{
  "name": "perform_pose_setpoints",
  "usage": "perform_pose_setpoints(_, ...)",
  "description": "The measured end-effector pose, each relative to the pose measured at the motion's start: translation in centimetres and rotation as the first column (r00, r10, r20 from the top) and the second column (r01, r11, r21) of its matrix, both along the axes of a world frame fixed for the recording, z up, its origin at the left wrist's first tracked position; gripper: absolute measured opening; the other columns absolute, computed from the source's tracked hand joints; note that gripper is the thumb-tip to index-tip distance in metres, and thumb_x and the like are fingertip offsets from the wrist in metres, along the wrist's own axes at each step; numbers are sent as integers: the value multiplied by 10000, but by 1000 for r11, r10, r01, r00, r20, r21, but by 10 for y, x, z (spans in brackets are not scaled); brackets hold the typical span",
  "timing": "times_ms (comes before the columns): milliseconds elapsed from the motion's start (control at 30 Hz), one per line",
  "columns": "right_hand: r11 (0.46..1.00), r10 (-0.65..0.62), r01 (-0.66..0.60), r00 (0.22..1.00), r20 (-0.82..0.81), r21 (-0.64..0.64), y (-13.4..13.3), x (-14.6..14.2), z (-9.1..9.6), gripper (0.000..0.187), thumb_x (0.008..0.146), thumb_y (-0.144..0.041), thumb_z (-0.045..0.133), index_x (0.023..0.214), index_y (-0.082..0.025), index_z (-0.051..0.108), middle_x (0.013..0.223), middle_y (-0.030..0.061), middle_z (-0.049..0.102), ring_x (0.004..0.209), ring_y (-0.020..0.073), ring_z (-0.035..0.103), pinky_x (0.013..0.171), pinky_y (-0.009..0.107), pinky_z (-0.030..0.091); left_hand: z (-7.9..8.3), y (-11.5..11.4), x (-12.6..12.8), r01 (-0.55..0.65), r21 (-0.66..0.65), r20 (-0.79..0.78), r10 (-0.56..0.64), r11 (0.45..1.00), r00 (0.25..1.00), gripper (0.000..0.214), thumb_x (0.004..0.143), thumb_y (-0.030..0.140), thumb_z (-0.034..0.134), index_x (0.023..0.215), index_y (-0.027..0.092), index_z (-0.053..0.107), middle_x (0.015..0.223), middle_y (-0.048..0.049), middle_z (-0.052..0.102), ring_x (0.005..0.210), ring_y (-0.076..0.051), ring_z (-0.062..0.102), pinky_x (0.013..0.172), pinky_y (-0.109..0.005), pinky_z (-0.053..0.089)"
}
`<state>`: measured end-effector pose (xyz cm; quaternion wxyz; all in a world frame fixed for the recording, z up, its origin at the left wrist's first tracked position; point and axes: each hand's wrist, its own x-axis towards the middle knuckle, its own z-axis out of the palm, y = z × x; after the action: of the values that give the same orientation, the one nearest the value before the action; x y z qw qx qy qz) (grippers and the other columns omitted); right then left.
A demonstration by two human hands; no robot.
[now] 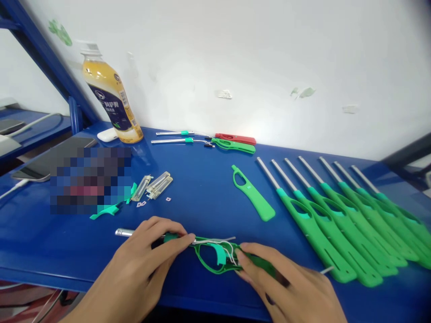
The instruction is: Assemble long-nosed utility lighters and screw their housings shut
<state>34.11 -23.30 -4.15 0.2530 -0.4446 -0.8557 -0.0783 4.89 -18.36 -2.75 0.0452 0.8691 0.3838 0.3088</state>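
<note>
Near the table's front edge lies an opened green lighter (215, 269), a long-necked type, with its inside showing. White wires and a teal trigger (220, 255) are visible in it. My left hand (153, 255) is closed around its neck end, where the metal tube (124, 232) sticks out to the left. My right hand (279, 273) pinches the handle end beside the trigger; its fingertips partly hide the parts there. A loose green handle half (254, 193) rests on the table just beyond my right hand.
Several green lighters (323, 237) lie in a row at right. Clear fuel tanks (158, 185) and teal triggers (112, 210) lie left of centre. Red and green handle halves (235, 142) with tubes lie by the wall. A drink bottle (109, 94) and phone (54, 157) are at left.
</note>
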Motion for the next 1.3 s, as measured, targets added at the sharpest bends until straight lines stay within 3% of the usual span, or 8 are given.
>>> perform_pose_setpoints(233,1000,23,-23,1000,-7,-14,2,2,0,352,1155,-245,430,1224,-245,776,1142,13,825,734,83,804,633,141,624,-8,-1,-3,-6,-70,19,8,997,1000,412,1071,47,471,1253,306,735,1159,-36,716,981,-173,690,825,-292,568)
perform_pose_setpoints(433,999,32,-33,999,-22,-36,-1,3,3,347,1158,-247,424,1231,-234,763,1149,21,819,726,68,795,691,130,631,-3,0,-4,0,-72,28,2,997,1000,521,1021,9,442,1289,327,754,1137,-58,740,983,-194,690,811,-303,600)
perform_pose_setpoints(633,999,26,-26,999,-22,-19,0,1,3,340,1156,-246,434,1217,-240,768,1144,17,823,721,76,797,645,137,625,-1,2,-10,31,-58,-42,-34,998,999,553,1005,-26,440,1314,326,734,1143,-45,732,979,-183,683,787,-281,595)
perform_pose_setpoints(833,1000,19,-19,1000,-8,-19,0,2,2,341,1158,-253,437,1224,-252,771,1143,6,824,722,75,800,642,142,629,2,-4,3,-1,-33,-36,0,999,999,344,1067,78,520,1303,267,684,1169,-59,678,1115,-237,609,894,-363,570)
perform_pose_setpoints(933,1000,15,-15,1000,-2,-9,1,2,1,338,1156,-242,439,1229,-256,769,1134,3,827,727,80,802,649,152,634,1,-6,11,-13,-13,21,14,1000,1000,224,1064,86,573,1198,219,695,1128,-63,657,1039,-212,592,861,-335,563)
perform_pose_setpoints(1033,1000,22,-22,1000,-4,-5,1,3,2,326,1152,-236,453,1231,-252,768,1140,5,827,750,82,807,663,147,633,-2,-5,14,-25,-33,62,27,999,998,200,1066,59,568,1100,208,698,1082,-51,649,968,-183,583,821,-298,555)
perform_pose_setpoints(1300,999,33,-33,999,7,-19,1,3,5,340,1155,-226,432,1233,-237,763,1157,-2,824,745,68,802,653,138,625,-2,-3,16,-25,-72,88,31,997,996,191,1074,87,562,1105,208,706,1062,-46,642,964,-176,584,805,-273,549)
